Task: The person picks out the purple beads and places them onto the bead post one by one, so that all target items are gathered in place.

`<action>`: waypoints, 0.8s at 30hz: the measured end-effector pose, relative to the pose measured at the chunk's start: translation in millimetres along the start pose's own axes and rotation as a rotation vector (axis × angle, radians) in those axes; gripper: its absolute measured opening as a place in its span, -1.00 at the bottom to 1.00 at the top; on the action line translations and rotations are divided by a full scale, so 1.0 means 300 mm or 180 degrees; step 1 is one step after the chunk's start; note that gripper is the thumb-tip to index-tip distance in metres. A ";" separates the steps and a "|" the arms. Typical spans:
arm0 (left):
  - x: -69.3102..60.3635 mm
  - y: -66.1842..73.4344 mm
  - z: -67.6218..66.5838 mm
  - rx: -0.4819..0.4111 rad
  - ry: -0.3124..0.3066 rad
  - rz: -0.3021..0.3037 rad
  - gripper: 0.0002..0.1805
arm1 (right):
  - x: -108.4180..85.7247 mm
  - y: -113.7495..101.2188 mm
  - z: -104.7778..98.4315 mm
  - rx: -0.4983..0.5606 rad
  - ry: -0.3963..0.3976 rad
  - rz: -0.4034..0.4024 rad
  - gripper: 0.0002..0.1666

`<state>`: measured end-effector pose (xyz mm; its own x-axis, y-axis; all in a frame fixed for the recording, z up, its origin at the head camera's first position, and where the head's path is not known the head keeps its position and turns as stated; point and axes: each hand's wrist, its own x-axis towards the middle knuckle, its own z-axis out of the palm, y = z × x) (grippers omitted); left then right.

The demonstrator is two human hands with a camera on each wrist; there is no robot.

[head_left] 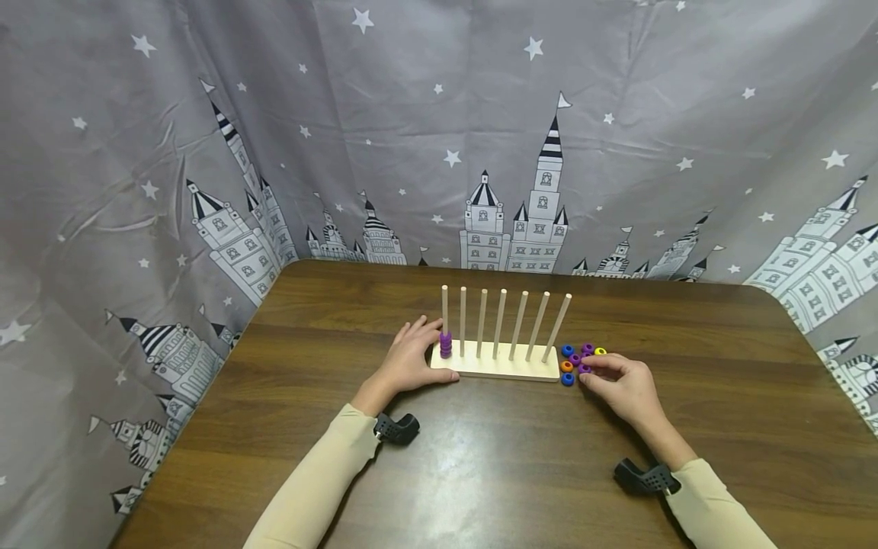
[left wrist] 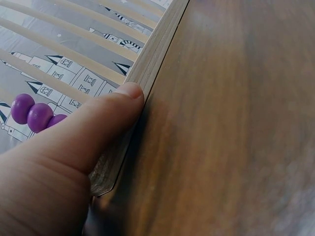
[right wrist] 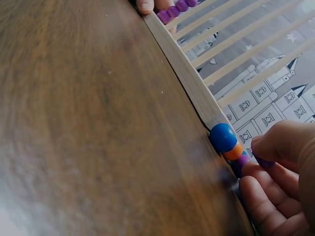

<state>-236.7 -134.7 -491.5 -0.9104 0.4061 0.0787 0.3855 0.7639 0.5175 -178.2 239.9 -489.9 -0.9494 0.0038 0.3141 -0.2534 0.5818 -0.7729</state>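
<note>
A pale wooden peg stand (head_left: 507, 367) with several upright pegs sits on the table. Purple beads (head_left: 446, 345) are stacked on its leftmost peg. My left hand (head_left: 409, 360) grips the stand's left end, its thumb (left wrist: 129, 91) against the front edge and the fingers reaching behind. Just off the right end, my right hand (head_left: 627, 389) pinches a purple bead (right wrist: 263, 161) between thumb and fingers. Beside that hand lie loose beads: blue (right wrist: 223, 137), orange (right wrist: 234, 151), yellow (head_left: 600, 351) and more purple ones (head_left: 588, 348). Some are partly hidden by the fingers.
The brown wooden table (head_left: 439, 473) stretches around the stand, its far edge close to a grey curtain (head_left: 411, 114) printed with castles and stars. A black wrist device (head_left: 398, 429) is strapped to the left wrist, another (head_left: 645, 477) to the right.
</note>
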 end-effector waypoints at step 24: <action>0.000 0.004 -0.001 -0.0013 0.0024 0.0026 -0.22 | 0.017 -0.027 -0.021 0.0039 -0.0111 0.0023 -0.76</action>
<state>-236.3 -134.0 -490.8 -0.9084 0.4084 0.0895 0.3923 0.7585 0.5203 -179.8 240.3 -478.6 -0.9570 -0.0207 0.2893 -0.2487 0.5718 -0.7818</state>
